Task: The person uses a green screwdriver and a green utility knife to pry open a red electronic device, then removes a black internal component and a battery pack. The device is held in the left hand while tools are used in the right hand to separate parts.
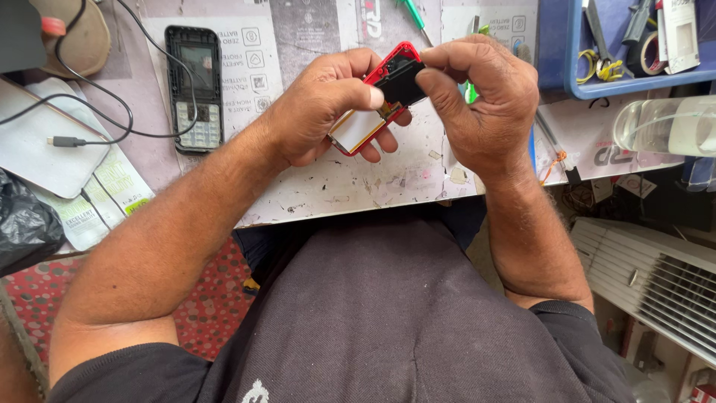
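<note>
A small red phone body [371, 127] lies open-backed over the workbench, with a white battery showing in it. My left hand [328, 108] grips its lower half from the left. Fingers of my right hand [481, 104] pinch a black part [400, 80] at the phone's upper end. Both hands touch the phone and hide most of its edges.
A black keypad phone [194, 86] lies face up at the left of the bench [335, 186], next to a black cable [97, 127] and white packets [97, 201]. A blue tray [567, 67] with tools stands at the right. A green-handled screwdriver [412, 16] lies behind.
</note>
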